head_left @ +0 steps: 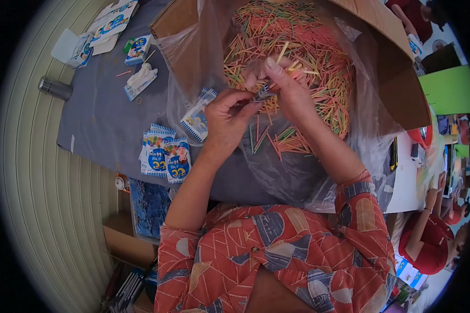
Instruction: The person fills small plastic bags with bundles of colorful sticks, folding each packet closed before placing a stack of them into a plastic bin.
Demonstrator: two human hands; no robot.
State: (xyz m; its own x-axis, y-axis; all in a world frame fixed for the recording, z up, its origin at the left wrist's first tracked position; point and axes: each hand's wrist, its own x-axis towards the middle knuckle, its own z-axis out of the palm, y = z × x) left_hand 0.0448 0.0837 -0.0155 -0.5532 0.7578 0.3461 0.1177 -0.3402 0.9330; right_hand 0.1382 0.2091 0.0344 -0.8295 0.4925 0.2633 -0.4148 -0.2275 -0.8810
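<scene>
My left hand (227, 117) is closed on the end of a small printed packet (262, 94), thumb and fingers pinching it. In my right hand (295, 94) is a small bundle of thin coloured sticks (296, 72), close against the packet's far end; fingers partly hide how far they reach inside. Both hands are over the near side of a plastic-lined cardboard box (397, 68) holding a heap of pink, yellow and green sticks (329, 68). Beside my left hand lies another blue-and-white packet (196, 121). More loose sticks (292, 142) rest on the clear plastic nearer me.
Several printed packets (164, 156) lie overlapped on the grey-covered table (109, 120). Farther left are a packet with crumpled white material (141, 81), printed cartons (112, 23) and a metal cylinder (55, 88) at the edge. People in red (428, 242) are at the right.
</scene>
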